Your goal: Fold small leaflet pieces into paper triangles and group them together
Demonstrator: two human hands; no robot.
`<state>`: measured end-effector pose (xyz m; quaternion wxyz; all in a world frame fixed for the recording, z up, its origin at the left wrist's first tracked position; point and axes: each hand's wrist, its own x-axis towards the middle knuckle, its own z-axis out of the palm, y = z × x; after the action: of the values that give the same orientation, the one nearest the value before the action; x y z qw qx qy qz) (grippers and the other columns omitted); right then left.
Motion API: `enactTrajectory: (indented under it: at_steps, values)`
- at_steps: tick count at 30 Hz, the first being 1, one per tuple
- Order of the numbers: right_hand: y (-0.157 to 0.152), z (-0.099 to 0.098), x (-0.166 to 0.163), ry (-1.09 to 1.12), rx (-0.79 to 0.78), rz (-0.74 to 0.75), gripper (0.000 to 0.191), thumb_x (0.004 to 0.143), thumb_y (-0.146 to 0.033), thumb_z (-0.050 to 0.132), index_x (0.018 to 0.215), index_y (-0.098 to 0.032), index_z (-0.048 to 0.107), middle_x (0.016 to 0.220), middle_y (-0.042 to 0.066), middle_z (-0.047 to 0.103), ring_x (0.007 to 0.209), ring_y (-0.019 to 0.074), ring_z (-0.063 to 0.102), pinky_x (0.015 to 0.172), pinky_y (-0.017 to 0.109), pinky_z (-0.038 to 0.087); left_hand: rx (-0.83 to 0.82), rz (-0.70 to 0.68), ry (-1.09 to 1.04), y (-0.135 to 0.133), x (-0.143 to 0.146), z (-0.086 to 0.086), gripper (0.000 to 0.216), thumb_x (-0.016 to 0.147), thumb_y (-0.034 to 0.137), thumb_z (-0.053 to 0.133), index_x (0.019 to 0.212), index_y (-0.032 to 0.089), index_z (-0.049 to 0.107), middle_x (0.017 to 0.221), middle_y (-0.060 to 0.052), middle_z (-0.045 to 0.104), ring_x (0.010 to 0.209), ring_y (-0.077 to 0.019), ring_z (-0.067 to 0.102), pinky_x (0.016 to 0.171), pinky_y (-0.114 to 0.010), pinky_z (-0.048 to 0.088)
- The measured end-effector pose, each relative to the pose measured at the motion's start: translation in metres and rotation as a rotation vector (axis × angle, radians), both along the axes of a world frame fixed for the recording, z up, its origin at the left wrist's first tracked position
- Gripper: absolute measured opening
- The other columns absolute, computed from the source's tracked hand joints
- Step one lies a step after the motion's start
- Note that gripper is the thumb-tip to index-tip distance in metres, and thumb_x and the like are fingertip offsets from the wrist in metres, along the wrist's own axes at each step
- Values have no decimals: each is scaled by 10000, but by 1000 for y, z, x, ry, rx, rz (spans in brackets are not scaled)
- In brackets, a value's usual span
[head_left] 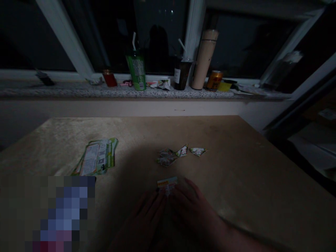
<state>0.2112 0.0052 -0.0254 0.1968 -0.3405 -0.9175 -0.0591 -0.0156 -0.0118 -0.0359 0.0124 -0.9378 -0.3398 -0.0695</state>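
A small printed paper (pixel 167 182), with a yellow strip near its upper edge, lies on the table near me. Over its lower left part lie the fingers of my left hand (pixel 147 213), close together and pressed on the paper. The fingers of my right hand (pixel 190 203) bend down onto its right side. Both hands meet at the lower edge, so that part of the paper is hidden. Beyond the hands is a loose group of folded paper pieces (pixel 167 160), with one pointed folded piece (pixel 198 151) at its right end.
A stack of green printed leaflets (pixel 98 157) lies left on the brown table (pixel 223 133). A blurred patch covers the lower left. Along the window sill (pixel 86 91) stand a red-brown jar (pixel 109 78), green cup (pixel 137 71), dark drink cup (pixel 181 73), beige flask (pixel 204 59) and orange can (pixel 214 81).
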Motion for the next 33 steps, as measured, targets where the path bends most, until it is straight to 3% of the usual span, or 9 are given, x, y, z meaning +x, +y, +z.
enactTrajectory:
  at_steps: [6,13,18,21,24,28,33]
  values:
    - [-6,8,0,-216,32,104,342,955,-266,449,1249,-127,559,1315,130,536,1261,272,424,1115,503,230,95,-2,21,2,-1,-9,717,906,492,427,1487,127,218,1484,-110,334,1345,-270,314,1121,-394,160]
    - [3,-5,1,45,-54,-38,375,895,-345,562,1218,-154,558,1138,72,652,1121,248,527,1103,504,267,185,-32,-37,7,-2,-2,690,910,515,452,1448,111,298,1454,-116,393,1339,-263,315,1138,-415,89]
    - [15,-3,5,149,-74,-100,241,887,-235,595,1125,-200,596,1082,39,676,1041,207,566,1046,457,350,124,9,-76,10,-1,4,587,892,379,529,1403,139,368,1460,-107,386,1325,-268,340,1110,-426,234]
    - [20,-6,7,223,-77,-85,183,876,-182,612,1056,-214,627,1045,14,688,1000,189,576,1005,412,386,83,173,-112,15,1,6,590,881,321,547,1401,126,349,1476,-122,351,1337,-286,318,1048,-415,358]
    - [23,-9,8,296,-89,-65,136,879,-188,612,1007,-222,645,1004,7,696,970,187,581,951,394,416,14,274,-157,21,3,10,548,902,299,527,1394,140,346,1448,-119,398,1323,-283,350,1036,-441,383]
    - [24,-6,8,324,-87,-87,174,909,-157,553,1057,-208,628,1004,40,685,943,191,580,908,378,434,-78,226,-227,23,8,19,422,925,266,506,1333,186,430,1370,-86,496,1274,-246,426,1052,-442,373]
    - [20,-3,9,206,-73,-150,343,896,-126,554,1230,-201,540,1166,68,626,999,200,550,863,348,434,-139,185,-321,16,11,30,382,923,191,466,1301,241,486,1361,-59,498,1226,-234,482,1000,-389,442]
